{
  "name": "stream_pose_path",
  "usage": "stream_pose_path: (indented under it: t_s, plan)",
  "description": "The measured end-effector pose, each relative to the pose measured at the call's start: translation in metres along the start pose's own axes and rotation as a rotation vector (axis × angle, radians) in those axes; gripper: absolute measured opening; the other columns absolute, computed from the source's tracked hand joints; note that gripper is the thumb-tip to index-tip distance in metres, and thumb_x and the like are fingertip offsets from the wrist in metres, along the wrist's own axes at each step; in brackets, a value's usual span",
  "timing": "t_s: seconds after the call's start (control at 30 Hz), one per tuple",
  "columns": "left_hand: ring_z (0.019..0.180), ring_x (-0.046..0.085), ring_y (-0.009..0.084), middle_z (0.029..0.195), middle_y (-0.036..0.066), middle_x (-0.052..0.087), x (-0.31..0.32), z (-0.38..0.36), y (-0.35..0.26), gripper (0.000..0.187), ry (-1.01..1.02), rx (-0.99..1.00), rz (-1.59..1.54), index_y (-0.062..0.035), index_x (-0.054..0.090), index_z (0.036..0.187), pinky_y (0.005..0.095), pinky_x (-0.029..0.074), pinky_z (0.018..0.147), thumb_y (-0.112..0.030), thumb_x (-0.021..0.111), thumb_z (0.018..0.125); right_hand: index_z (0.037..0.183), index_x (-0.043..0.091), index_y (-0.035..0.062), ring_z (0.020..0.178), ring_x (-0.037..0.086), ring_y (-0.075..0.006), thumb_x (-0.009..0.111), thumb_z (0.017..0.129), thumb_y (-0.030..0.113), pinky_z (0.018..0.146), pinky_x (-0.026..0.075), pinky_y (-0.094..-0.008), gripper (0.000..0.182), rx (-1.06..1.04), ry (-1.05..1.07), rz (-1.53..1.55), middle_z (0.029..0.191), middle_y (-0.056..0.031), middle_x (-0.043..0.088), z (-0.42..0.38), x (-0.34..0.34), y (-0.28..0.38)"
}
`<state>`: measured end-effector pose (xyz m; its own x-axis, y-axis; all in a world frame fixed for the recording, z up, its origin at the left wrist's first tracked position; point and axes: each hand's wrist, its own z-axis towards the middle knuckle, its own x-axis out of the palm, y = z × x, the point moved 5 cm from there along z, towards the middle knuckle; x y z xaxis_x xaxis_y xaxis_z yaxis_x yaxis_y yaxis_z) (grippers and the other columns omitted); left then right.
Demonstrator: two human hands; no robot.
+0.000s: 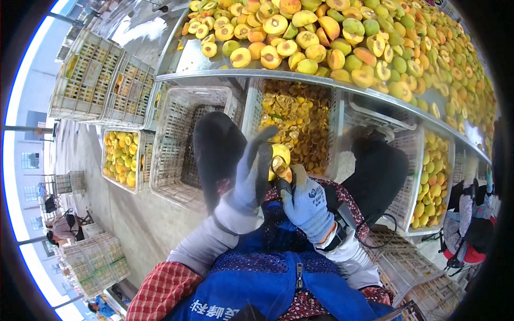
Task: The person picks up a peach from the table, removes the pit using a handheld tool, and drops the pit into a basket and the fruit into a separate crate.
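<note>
My left hand [251, 174], in a grey glove with darkened fingers, is in front of my lap, holding a cut yellow peach [281, 154] at its finger side. One finger points up past the fruit. My right hand [310, 206], in a light blue glove, closes around a small dark-handled tool [285, 185]. The tool's thin curved end meets the peach's cut face, and its exact shape is partly hidden. Below and beyond my hands stands a crate [336, 134] of peach scraps and pits, between my knees.
A metal table [209, 74] heaped with halved peaches [321, 45] runs across the front. Left of my knee is a plastic crate [163, 155]; a peach-filled crate [121, 158] stands beyond it. Another peach crate [431, 182] is at right. Stacked crates [88, 80] rise at far left.
</note>
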<state>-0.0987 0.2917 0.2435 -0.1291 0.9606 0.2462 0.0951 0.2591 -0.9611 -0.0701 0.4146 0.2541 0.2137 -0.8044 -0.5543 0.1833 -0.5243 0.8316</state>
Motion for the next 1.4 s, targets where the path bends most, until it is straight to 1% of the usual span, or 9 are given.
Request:
stream_pose_path:
  t_s: [0.37, 0.47, 0.67, 0.83, 1.0, 1.13, 1.2, 1.33, 1.4]
  plan:
    - [0.094, 0.054, 0.0187, 0.102, 0.014, 0.057, -0.006, 0.0, 0.022, 0.039, 0.039, 0.02, 0.161, 0.0065, 0.051, 0.109, 0.0286, 0.041, 0.083, -0.026, 0.039, 0.092, 0.126, 0.034, -0.0062, 0.082, 0.053, -0.0385, 0.051, 0.085, 0.018, 0.072, 0.043, -0.0434, 0.05, -0.273, -0.199, -0.037, 0.093, -0.0264, 0.053, -0.019, 0.025, -0.021]
    - [0.095, 0.053, 0.0184, 0.104, 0.014, 0.056, 0.002, -0.002, 0.02, 0.04, 0.029, 0.004, 0.09, 0.0071, 0.049, 0.112, 0.0287, 0.041, 0.083, -0.027, 0.037, 0.093, 0.125, 0.034, -0.007, 0.081, 0.054, -0.039, 0.051, 0.085, 0.018, 0.071, 0.043, -0.0436, 0.051, 0.017, -0.005, 0.232, 0.093, -0.0273, 0.053, -0.006, 0.013, -0.017]
    - [0.094, 0.052, 0.0181, 0.106, 0.015, 0.055, 0.007, -0.009, 0.0, 0.04, -0.061, 0.337, 0.345, 0.0085, 0.047, 0.113, 0.0271, 0.04, 0.082, -0.025, 0.035, 0.094, 0.111, 0.047, -0.0033, 0.081, 0.056, -0.0427, 0.056, 0.074, 0.013, 0.069, 0.047, -0.044, 0.042, -0.007, -0.173, 0.172, 0.088, -0.0279, 0.055, -0.006, 0.013, -0.008]
    - [0.087, 0.053, 0.0175, 0.099, 0.015, 0.056, 0.003, -0.001, -0.006, 0.036, 0.022, 0.402, 0.46, 0.0088, 0.049, 0.109, 0.0252, 0.041, 0.078, -0.021, 0.037, 0.093, 0.122, 0.036, -0.0094, 0.082, 0.055, -0.0372, 0.05, 0.085, 0.017, 0.072, 0.044, -0.0406, 0.047, -0.021, -0.062, 0.213, 0.094, -0.0273, 0.053, -0.015, 0.024, -0.022]
    - [0.087, 0.053, 0.0121, 0.095, 0.006, 0.057, 0.003, 0.015, 0.02, 0.029, 0.179, -0.116, 0.215, 0.0029, 0.054, 0.105, 0.0239, 0.042, 0.08, -0.021, 0.041, 0.095, 0.123, 0.038, -0.0065, 0.086, 0.055, -0.0282, 0.048, 0.087, 0.014, 0.078, 0.044, -0.0354, 0.042, 0.029, -0.081, 0.295, 0.094, -0.0188, 0.055, -0.023, 0.043, -0.055]
    - [0.097, 0.051, 0.0119, 0.107, 0.009, 0.054, 0.014, 0.011, 0.019, 0.033, 0.193, -0.208, -0.225, 0.0042, 0.044, 0.121, 0.0231, 0.04, 0.084, -0.015, 0.041, 0.094, 0.124, 0.038, -0.005, 0.083, 0.056, -0.0193, 0.052, 0.085, 0.011, 0.074, 0.046, -0.0302, 0.044, 0.096, -0.206, 0.512, 0.092, -0.0127, 0.055, -0.017, 0.043, -0.063]
    - [0.1, 0.05, 0.0133, 0.112, 0.01, 0.051, 0.015, 0.006, 0.012, 0.036, 0.221, -0.025, -0.125, 0.0055, 0.039, 0.125, 0.0239, 0.039, 0.087, -0.014, 0.039, 0.095, 0.123, 0.039, -0.0023, 0.075, 0.055, -0.0115, 0.056, 0.083, 0.007, 0.068, 0.046, -0.0238, 0.045, 0.336, -0.3, 1.28, 0.088, -0.0072, 0.054, -0.005, 0.028, -0.06]
    - [0.102, 0.05, 0.0158, 0.114, 0.012, 0.051, 0.004, 0.0, -0.001, 0.037, 0.279, -0.033, 0.193, 0.0053, 0.041, 0.123, 0.0267, 0.04, 0.088, -0.012, 0.045, 0.091, 0.109, 0.043, -0.0017, 0.085, 0.054, -0.0133, 0.063, 0.074, -0.004, 0.074, 0.047, -0.0259, 0.041, 0.222, -0.237, 1.13, 0.101, -0.0078, 0.05, 0.009, -0.002, -0.048]
    - [0.098, 0.053, 0.0152, 0.109, 0.011, 0.054, 0.005, 0.001, -0.004, 0.032, 0.412, -0.383, 0.064, 0.0044, 0.048, 0.116, 0.0252, 0.04, 0.086, -0.017, 0.044, 0.092, 0.109, 0.044, 0.0017, 0.079, 0.056, -0.0185, 0.066, 0.07, -0.005, 0.067, 0.049, -0.0269, 0.045, 0.213, -0.157, 0.958, 0.1, -0.011, 0.051, 0.011, -0.008, -0.052]
